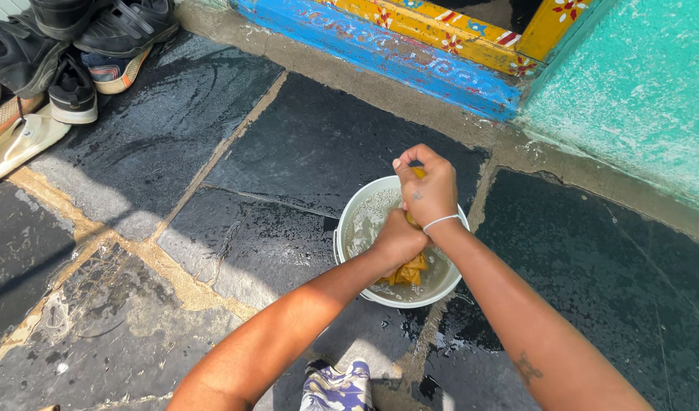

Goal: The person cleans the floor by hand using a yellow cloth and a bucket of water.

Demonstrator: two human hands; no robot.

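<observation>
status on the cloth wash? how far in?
Done: the yellow cloth is soaked, and the white bucket holds cloudy, foamy water. In hand: left hand and right hand both grip the cloth, twisted between them over the bucket. Left: the lower end still hangs into the water; no rinse or drying spot visible.

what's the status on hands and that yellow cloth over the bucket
Left hand and right hand both clenched on the yellow cloth, twisted above the white bucket of cloudy water. Nothing in the way.
</observation>
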